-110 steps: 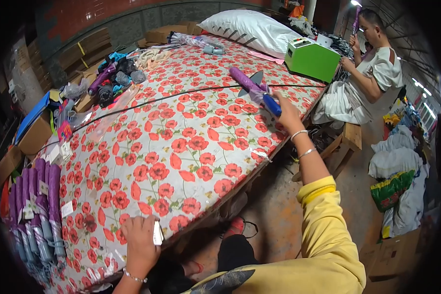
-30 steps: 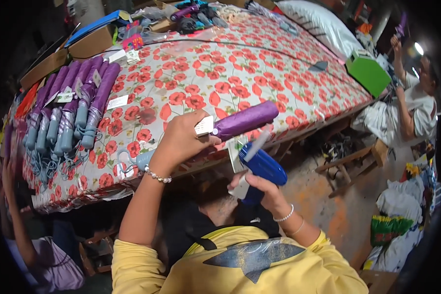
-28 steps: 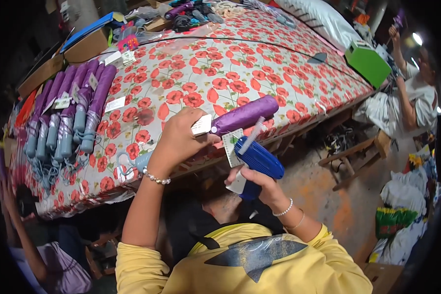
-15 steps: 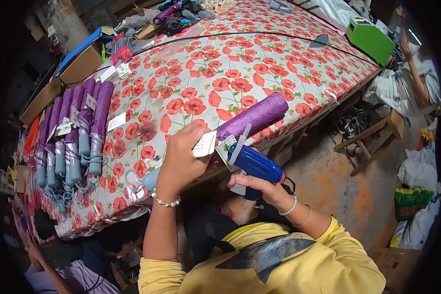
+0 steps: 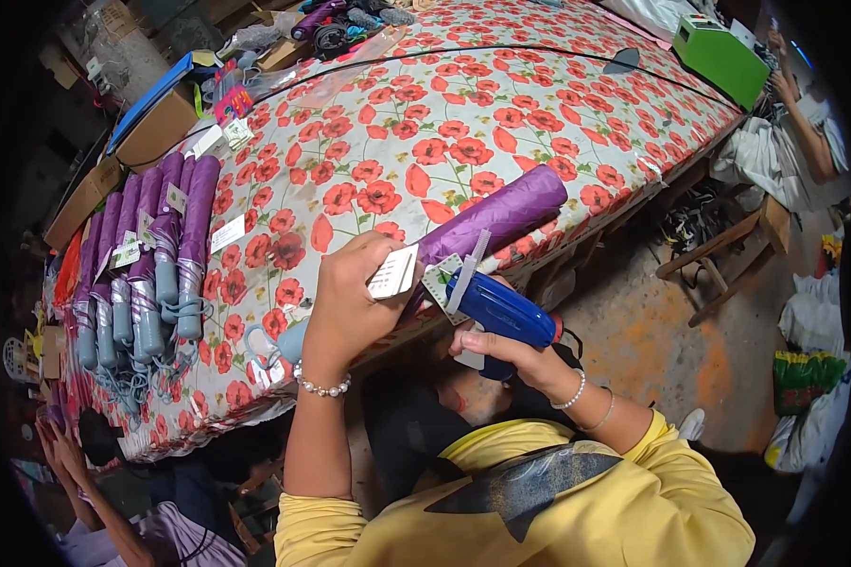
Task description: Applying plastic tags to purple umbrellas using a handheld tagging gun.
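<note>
My left hand [image 5: 352,295] is closed around a folded purple umbrella [image 5: 497,214], which lies slantwise over the table's near edge. The umbrella's grey handle [image 5: 293,342] sticks out on the other side of my wrist. White printed cards [image 5: 394,272] stand out by my left thumb. In my right hand [image 5: 520,361] is a blue tagging gun [image 5: 506,310], its front end against a small white-and-green tag [image 5: 439,285] beside the umbrella. A translucent strip of fasteners [image 5: 475,260] rises from the gun. My right fingers are partly hidden behind its grip.
Several purple umbrellas with grey handles [image 5: 142,255] lie in a row at the left on the flowered tablecloth [image 5: 388,194]. Cardboard boxes [image 5: 156,123] stand behind them. A green machine [image 5: 719,61] sits at the far right. Other people's arms [image 5: 66,458] show at lower left and upper right.
The view has shifted slightly. Both hands keep their grip, with the tagging gun still against the tag and the umbrella in nearly the same position.
</note>
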### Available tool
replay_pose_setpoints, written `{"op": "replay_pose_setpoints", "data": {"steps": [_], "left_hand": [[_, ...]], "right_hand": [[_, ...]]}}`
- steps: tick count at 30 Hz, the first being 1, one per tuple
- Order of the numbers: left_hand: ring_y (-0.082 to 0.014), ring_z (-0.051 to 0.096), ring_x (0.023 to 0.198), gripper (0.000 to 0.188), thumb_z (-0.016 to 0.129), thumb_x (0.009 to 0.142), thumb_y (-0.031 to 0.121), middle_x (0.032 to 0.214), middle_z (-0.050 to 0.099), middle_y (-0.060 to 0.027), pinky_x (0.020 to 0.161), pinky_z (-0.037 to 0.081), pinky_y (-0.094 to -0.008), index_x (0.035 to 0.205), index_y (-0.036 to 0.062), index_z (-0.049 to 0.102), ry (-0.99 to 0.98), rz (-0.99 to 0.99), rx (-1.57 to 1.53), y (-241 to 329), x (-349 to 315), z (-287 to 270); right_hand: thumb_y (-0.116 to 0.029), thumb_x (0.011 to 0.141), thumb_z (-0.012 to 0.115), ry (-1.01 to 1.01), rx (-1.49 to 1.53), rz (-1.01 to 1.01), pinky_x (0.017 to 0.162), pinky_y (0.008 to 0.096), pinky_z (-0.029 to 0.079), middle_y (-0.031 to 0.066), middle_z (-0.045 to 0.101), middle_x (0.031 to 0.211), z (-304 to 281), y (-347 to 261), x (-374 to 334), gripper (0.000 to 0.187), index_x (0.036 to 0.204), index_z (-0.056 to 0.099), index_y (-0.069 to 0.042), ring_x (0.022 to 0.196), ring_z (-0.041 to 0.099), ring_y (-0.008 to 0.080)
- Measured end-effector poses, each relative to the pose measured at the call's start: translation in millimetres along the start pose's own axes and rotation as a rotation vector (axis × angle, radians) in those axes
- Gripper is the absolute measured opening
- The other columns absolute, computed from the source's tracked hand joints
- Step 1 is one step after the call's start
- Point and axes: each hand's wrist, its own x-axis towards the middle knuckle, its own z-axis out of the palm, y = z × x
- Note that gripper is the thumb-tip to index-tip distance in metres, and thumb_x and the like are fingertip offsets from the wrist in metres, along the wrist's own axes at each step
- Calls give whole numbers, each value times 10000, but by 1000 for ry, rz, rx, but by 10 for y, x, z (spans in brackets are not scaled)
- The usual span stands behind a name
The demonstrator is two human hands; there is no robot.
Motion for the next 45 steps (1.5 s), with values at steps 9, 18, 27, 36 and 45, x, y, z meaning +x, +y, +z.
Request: {"op": "replay_pose_setpoints", "data": {"steps": [9,18,27,36,45], "left_hand": [[-169,489,604,116,668,729,-4,734,591,-83,572,392,-264,836,-22,625,48,45,1,22,-4,37],[-188,511,628,170,674,701,0,764,605,-94,588,403,-272,864,-14,629,36,60,29,25,-61,8],[-269,563,730,369,657,577,50,864,629,-126,674,445,-329,942,6,620,-19,251,-40,32,-29,71],[-266,557,718,288,662,645,50,853,619,-120,667,447,-338,926,5,620,48,168,70,44,-59,29],[-258,543,680,252,681,716,93,827,609,-123,672,448,-348,946,-3,642,20,15,214,-77,1,-64]], "right_hand": [[-36,802,652,-6,-80,-53,763,243,464,49,584,1006,-1,29,-11,504,1260,442,-39,802,583,119],[-41,799,656,19,-24,19,736,230,452,48,579,998,84,-89,-23,474,1231,459,-43,768,559,108],[-78,817,661,137,-284,-186,668,213,446,13,566,871,113,-25,58,385,1158,483,-60,691,530,86],[-89,820,633,-14,-29,-8,586,208,438,39,608,828,34,230,97,417,1209,481,-89,630,546,104],[-32,794,659,-12,-106,-84,709,248,466,50,601,888,-388,149,-691,610,1326,363,-75,731,572,126]]}}
